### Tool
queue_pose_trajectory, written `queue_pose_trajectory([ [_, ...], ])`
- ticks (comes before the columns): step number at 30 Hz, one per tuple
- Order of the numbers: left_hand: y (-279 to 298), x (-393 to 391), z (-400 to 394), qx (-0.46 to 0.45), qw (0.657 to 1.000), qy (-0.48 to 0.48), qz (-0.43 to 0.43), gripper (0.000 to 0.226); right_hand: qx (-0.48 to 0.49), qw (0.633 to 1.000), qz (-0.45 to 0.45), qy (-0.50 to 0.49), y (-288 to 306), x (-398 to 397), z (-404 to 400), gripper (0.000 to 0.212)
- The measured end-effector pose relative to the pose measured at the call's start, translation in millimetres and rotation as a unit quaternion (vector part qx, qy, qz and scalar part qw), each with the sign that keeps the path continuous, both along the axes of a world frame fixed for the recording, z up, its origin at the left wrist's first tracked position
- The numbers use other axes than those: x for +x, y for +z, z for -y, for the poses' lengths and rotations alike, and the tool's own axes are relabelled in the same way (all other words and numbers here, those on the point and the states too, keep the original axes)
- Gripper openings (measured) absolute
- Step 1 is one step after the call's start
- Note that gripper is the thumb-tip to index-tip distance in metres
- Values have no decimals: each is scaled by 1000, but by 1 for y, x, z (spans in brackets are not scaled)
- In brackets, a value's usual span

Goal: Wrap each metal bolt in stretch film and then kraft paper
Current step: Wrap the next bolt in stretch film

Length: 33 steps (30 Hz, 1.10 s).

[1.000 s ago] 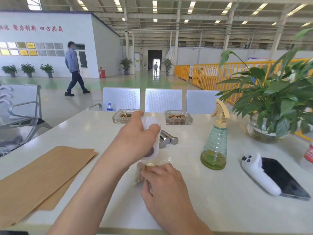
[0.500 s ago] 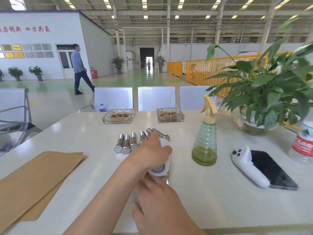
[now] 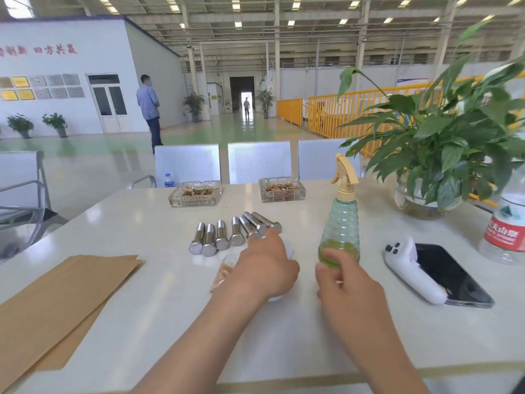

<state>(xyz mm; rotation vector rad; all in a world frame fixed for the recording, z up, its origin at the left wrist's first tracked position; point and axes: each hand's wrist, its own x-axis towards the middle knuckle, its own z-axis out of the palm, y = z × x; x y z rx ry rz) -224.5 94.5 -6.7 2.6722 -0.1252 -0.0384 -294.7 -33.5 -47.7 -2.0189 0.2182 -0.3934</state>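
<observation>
Several bare metal bolts (image 3: 235, 233) lie side by side at the table's middle. My left hand (image 3: 267, 265) rests on the table just in front of them, closed over a white stretch film roll (image 3: 289, 251) that is mostly hidden under it. A small film-wrapped brownish piece (image 3: 223, 273) lies on the table against the left side of that hand. My right hand (image 3: 343, 282) hovers to the right with loosely curled fingers and holds nothing; its fingertips are at the base of the spray bottle. Kraft paper sheets (image 3: 56, 302) lie at the front left.
A green spray bottle (image 3: 341, 231) stands right of the bolts. A white controller (image 3: 409, 271) and a black phone (image 3: 451, 277) lie at the right, with a water bottle (image 3: 505, 231) and potted plant (image 3: 443, 155) behind. Two glass ashtrays (image 3: 194, 193) sit at the back.
My left hand has brought the film roll down onto the table. My right hand has let go of the wrapped piece and moved right, toward the spray bottle.
</observation>
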Motion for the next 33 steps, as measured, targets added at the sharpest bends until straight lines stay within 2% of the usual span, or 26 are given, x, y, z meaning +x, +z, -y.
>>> queue_pose_trajectory([
  [4, 6, 1, 0, -63, 998, 31, 3, 40, 119, 981, -120, 92, 6, 38, -13, 31],
  [7, 11, 3, -10, -82, 996, 21, -20, 31, 103, 981, -122, 112, 6, 55, -22, 40],
  [10, 13, 6, -24, -31, 999, -17, -42, 29, 31, 985, -124, 116, 9, 60, -25, 43],
  [15, 1, 7, -50, 42, 994, -93, -24, 21, 89, 980, -133, 121, 9, 62, -21, 32],
  [18, -12, 5, -63, 57, 992, -110, 23, 10, 20, 988, -109, 103, 5, 64, -21, 32],
  [20, -19, 3, -67, 32, 991, -119, 48, 15, -33, 992, -96, 81, 5, 64, -22, 42],
  [24, -29, 0, -72, 18, 988, -134, 79, 12, -59, 992, -88, 72, 6, 64, -30, 58],
  [28, -33, 0, -75, 46, 984, -143, 98, 12, -102, 989, -88, 66, 9, 66, -32, 61],
  [33, -32, -3, -74, 59, 981, -150, 109, 34, -134, 984, -88, 78, 17, 69, -35, 51],
])
